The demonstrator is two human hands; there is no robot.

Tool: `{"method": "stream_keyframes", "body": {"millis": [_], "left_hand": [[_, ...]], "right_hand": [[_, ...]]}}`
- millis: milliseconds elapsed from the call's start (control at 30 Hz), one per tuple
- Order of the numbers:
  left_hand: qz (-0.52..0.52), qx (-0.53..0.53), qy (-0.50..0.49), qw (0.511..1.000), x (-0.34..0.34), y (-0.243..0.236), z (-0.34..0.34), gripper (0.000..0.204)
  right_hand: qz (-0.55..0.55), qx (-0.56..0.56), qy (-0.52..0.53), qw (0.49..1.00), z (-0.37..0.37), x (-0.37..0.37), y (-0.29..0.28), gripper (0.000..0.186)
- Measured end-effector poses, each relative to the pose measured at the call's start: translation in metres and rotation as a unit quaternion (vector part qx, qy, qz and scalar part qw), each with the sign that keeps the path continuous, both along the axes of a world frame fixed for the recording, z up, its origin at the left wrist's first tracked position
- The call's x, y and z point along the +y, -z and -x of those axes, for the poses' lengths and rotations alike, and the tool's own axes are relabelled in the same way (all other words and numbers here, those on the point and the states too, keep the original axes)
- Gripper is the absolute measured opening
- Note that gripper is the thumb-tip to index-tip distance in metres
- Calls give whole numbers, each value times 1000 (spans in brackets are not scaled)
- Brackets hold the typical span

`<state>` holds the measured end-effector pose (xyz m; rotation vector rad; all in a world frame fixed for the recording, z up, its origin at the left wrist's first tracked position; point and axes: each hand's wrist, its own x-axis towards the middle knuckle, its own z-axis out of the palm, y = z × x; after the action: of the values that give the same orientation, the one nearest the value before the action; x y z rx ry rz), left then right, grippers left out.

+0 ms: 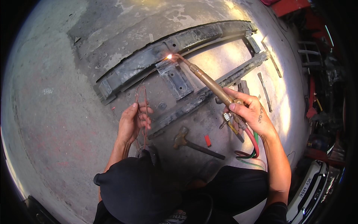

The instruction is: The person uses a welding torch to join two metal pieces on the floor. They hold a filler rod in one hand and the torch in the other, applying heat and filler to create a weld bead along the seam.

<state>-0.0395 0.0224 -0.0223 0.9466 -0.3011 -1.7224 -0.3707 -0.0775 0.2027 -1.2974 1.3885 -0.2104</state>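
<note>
My right hand [255, 114] is wrapped round the valve end of a brass gas torch [209, 82]. Red and green hoses [254, 142] trail from its back end. At the torch tip a small bright flame [170, 56] glows where a bracket plate [175, 80] meets a curved dark metal beam [138, 61]. A looped thin coppery filler wire [144, 95] is held in my left hand [130, 120], fingers closed on it. One end of the wire stretches up toward the flame. The bracket lies between the curved beam and a straighter bar [209, 95].
On the concrete floor [56, 112] near me lie a hammer [181, 139] and a small red block [207, 140]. Right of the bar are a chisel-like metal rod [265, 92] and a longer thin bar [274, 63]. Car parts, including a bumper [307, 192], line the right side.
</note>
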Motion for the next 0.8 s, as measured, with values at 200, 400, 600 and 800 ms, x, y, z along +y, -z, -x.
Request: {"method": "stream_keyframes", "body": {"millis": [200, 400, 600, 800], "left_hand": [[5, -1, -1, 1000, -2, 0, 0, 49], [6, -1, -1, 1000, -3, 2, -1, 50], [6, -2, -3, 1000, -2, 1, -1, 50], [5, -1, -4, 1000, -3, 1, -1, 51]], "right_hand": [[18, 7, -15, 1000, 2, -2, 3, 56], [5, 2, -6, 1000, 1, -3, 1, 57], [22, 12, -17, 1000, 2, -3, 4, 56], [7, 10, -14, 1000, 1, -3, 1, 56]]}}
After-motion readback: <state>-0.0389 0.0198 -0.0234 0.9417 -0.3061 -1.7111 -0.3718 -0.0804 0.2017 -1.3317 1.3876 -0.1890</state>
